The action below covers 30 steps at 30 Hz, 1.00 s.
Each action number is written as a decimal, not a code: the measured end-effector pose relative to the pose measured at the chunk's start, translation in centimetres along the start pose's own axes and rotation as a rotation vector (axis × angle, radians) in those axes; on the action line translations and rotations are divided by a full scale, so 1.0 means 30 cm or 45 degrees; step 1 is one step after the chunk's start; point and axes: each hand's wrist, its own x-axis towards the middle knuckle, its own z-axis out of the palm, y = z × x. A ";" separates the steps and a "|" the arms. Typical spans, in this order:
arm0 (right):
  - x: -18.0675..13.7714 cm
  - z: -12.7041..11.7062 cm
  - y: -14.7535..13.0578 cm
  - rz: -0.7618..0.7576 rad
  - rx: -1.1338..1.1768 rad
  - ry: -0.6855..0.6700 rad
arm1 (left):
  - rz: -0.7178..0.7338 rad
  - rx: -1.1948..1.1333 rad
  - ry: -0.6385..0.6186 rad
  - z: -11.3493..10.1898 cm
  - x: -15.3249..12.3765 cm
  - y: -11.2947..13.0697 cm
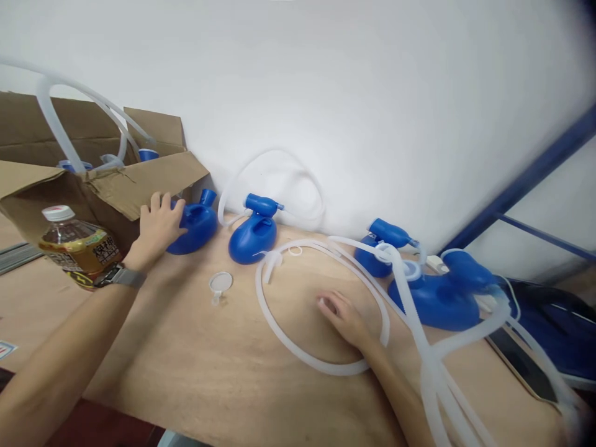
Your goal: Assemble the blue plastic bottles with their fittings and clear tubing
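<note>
My left hand (pixel 159 225), fingers spread, is at the left end of a blue plastic urinal bottle (pixel 198 230) beside the cardboard box; thumb and index finger lie at its edge. Over the table, inside a loop of white hose (pixel 305 358), my right hand (pixel 342 315) has its fingers curled together. A tiny whitish spot shows at its fingertips, too small to name. Between my hands, a round translucent cap (pixel 220 282) with a tab lies flat. Behind it stands a second blue urinal bottle (pixel 251 239), a blue funnel-shaped piece (pixel 261 205) on top. Near the loop's top lies a small white ring (pixel 295 251).
At left, an open cardboard box (pixel 153 177) holds blue parts and hoses; a drink bottle (pixel 77 242) stands before it. More blue urinal bottles (pixel 433 301) with tangled hoses sit at right, near a phone (pixel 521 363). A white wall (pixel 326 112) bounds the table.
</note>
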 end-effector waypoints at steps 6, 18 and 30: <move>0.002 -0.040 0.050 0.014 -0.082 0.054 | 0.170 -0.016 0.032 0.034 0.021 0.029; -0.007 -0.043 0.030 -0.047 -0.156 0.065 | 0.383 0.013 -0.204 -0.111 -0.143 -0.054; -0.018 -0.057 0.018 -0.021 0.024 0.178 | 0.215 0.136 -0.522 -0.107 0.020 0.149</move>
